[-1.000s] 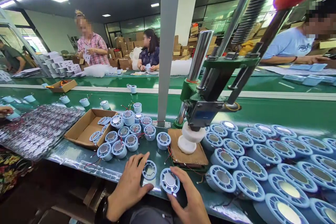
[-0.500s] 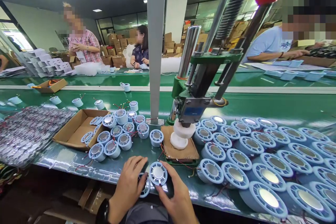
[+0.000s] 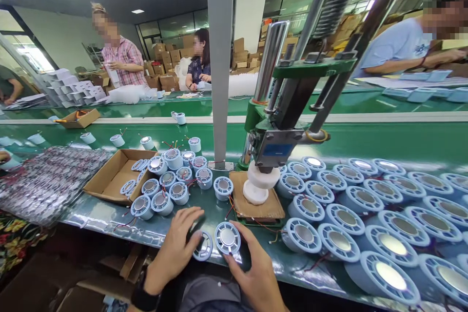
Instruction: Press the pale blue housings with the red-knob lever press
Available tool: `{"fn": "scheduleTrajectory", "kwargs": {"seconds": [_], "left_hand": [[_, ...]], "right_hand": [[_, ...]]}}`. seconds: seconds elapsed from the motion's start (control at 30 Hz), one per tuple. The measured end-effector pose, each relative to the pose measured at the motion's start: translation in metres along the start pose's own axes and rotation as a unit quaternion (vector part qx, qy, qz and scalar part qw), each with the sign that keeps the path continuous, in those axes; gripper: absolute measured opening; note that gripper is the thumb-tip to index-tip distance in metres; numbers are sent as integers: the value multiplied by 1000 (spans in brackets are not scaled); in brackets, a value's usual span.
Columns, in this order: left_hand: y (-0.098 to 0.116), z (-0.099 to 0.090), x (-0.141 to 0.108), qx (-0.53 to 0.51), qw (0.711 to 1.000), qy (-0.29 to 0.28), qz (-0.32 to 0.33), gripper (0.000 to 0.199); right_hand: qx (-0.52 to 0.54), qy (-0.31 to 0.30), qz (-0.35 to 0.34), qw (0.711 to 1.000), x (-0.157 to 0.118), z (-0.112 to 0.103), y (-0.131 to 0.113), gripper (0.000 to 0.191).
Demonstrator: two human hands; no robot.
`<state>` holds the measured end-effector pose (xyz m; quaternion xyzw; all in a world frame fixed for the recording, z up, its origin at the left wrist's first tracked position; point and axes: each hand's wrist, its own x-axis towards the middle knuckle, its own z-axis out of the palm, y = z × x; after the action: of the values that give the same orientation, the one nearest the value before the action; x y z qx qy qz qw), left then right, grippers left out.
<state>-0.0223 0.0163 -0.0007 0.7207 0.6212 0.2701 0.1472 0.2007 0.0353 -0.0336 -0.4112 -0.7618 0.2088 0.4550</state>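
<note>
the right hand (image 3: pixel 256 263) curls thumb and forefinger round opposite sides of a round blue unit (image 3: pixel 228 237), pinching its rim near the front edge of the green bench (image 3: pixel 274 249); the left hand (image 3: pixel 176 243) has its fingers spread, the thumb overlapping a spoked blue ring (image 3: pixel 205 246) just left of that unit; i cannot tell whether that thumb grips the ring or only passes over it; the likeliest trouble seems to be a slip, since the pinch looks light and a small twist of the wrist could send the unit over the edge; the ring could skid off the same way if pushed at an angle; thin wires (image 3: pixel 230 204) trail beside the press (image 3: pixel 276 141), and one could snag on a finger or get trapped beneath a unit; the press's upper white pad (image 3: pixel 263 175) hangs close above the lower white pad (image 3: pixel 255 193), so fingertips put between them would risk being crushed; to the right, rows of blue units (image 3: pixel 306 206) stand tightly packed, and a careless reach might topple several; the lone unit (image 3: pixel 223 188) beside the cardboard (image 3: pixel 273 208) looks just as easy to bump
</note>
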Motion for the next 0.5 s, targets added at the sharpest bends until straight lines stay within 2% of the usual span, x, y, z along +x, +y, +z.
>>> {"fn": "scheduleTrajectory", "kwargs": {"seconds": [0.07, 0.13, 0.2, 0.3, 0.37, 0.43, 0.5], "left_hand": [[-6, -7, -11, -2, 996, -74, 49, 57], [-13, -9, -19, 4, 993, -88, 76, 56], [-16, -6, -22, 1, 997, -29, 78, 48], [-3, 0, -18, -9, 993, 108, 49, 55], [15, 4, -12, -13, 988, 136, 69, 62], [35, 8, -4, -10, 989, 97, 114, 69], [50, 12, 3, -1, 991, 44, 130, 77]], "right_hand": [[3, -4, 7, 1000, 0, 0, 0, 44], [-4, -6, 7, 1000, -1, 0, 0, 44], [-17, 0, -4, 1000, -2, 1, 0, 44], [-42, 23, -38, 998, -2, 3, 0, 46], [-55, 35, -57, 996, -2, 4, 0, 47], [-59, 41, -63, 995, -2, 5, 0, 47], [-54, 47, -61, 996, -2, 5, -1, 47]]}}
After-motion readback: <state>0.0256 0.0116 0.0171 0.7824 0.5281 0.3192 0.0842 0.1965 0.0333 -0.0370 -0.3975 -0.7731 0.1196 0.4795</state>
